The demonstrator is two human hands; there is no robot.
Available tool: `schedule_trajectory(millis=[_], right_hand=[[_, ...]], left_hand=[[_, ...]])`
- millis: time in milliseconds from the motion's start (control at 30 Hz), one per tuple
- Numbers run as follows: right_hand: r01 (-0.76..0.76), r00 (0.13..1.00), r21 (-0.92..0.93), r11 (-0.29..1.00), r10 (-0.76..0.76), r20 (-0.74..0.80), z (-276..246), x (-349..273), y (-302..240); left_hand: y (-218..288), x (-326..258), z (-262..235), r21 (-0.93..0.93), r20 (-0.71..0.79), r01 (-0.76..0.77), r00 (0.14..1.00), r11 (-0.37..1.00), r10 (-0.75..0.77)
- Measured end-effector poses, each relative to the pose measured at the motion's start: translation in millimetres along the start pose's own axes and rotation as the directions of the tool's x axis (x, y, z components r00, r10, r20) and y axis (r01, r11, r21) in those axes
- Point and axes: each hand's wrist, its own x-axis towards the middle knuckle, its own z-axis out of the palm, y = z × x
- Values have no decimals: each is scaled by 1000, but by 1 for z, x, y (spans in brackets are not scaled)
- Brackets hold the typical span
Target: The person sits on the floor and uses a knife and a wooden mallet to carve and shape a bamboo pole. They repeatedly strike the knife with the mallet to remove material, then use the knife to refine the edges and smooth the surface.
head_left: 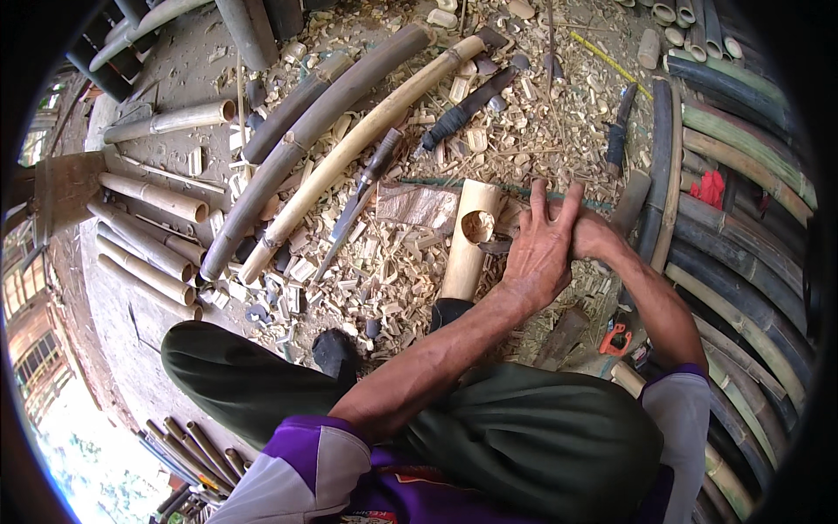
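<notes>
A short pale bamboo tube (465, 271) with a round hole cut in its side stands out in front of me, its near end by my dark shoe. Beside the hole shows the dark blade of a knife (496, 247); its handle is hidden. My left hand (543, 244) reaches across over the knife and partly covers my right hand, two of its fingers stretched out and apart. Behind it my right hand (592, 234) appears closed around the knife, though its fingers are mostly hidden. A rough flat wooden block (417, 203) lies left of the tube.
Wood chips (541, 113) litter the ground. A chisel (358, 203) lies left of the block, and a cloth-wrapped knife (467, 109) lies beyond. Long bamboo poles (362, 131) slant at left. More bamboo (742, 227) is stacked at right, near an orange-handled tool (615, 338).
</notes>
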Motion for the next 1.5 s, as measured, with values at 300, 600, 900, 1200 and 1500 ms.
schedule_trajectory(millis=[300, 600, 900, 1200, 1500], right_hand=[[-537, 803, 678, 502, 551, 228, 110, 1, -14], [-418, 908, 581, 698, 313, 278, 67, 1, -4], [-180, 914, 984, 2, 369, 167, 181, 30, -45], [103, 612, 676, 730, 489, -622, 123, -41, -103], [-534, 160, 527, 661, 691, -705, 207, 4, 51]], left_hand=[[-9, 13, -21, 195, 701, -147, 713, 970, -33], [-13, -6, -30, 54, 371, -65, 928, 996, 40], [-28, 9, -64, 223, 853, -289, 520, 931, -43], [-108, -44, -130, -184, -446, -150, 894, 971, 54], [-207, -3, -145, 501, -489, 432, 856, 750, -167]])
